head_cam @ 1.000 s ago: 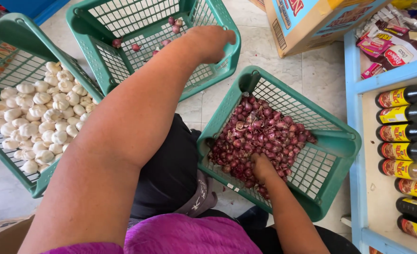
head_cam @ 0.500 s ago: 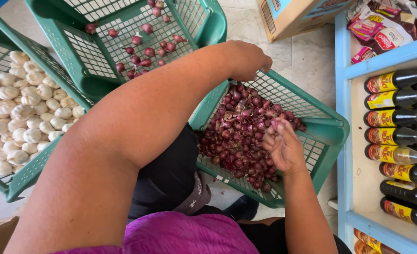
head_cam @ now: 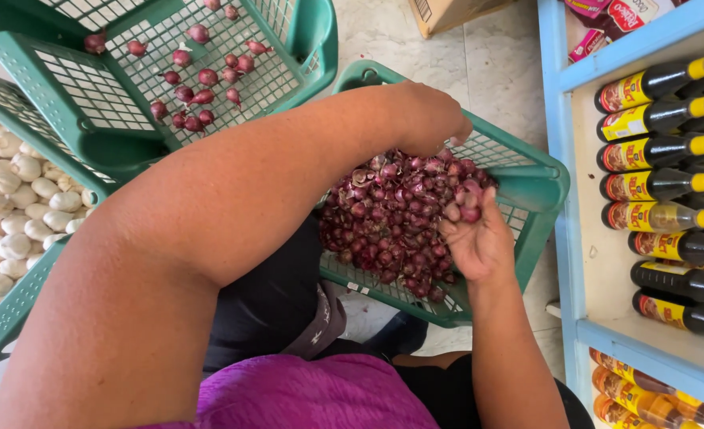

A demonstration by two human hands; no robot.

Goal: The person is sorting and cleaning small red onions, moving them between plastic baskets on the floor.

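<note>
Since half a second ago the left hand [head_cam: 427, 115] has drawn in over the shallot heap, and the right hand [head_cam: 475, 238] has risen palm-up above it. Its fingers curl loosely, half open, around two or three shallots [head_cam: 464, 208] resting on the fingertips. Whether the left hand, knuckles up and fingers bent under, holds anything cannot be told.

Three green mesh baskets sit on the pale tiled floor. The nearest basket [head_cam: 542, 187] holds the heap of red shallots [head_cam: 391, 218], too many to count. The far basket [head_cam: 296, 48] holds about fifteen loose shallots [head_cam: 201, 75] scattered on its floor. The left basket [head_cam: 14, 306] is full of white garlic bulbs [head_cam: 10, 206].

On the right stands a light blue shelf [head_cam: 562, 151] with nine dark bottles [head_cam: 657, 147] lying in a row, yellow caps and yellow-red labels. Red and pink sachets [head_cam: 606, 24] lie above, and a cardboard box [head_cam: 447, 12] sits at the top edge.
</note>
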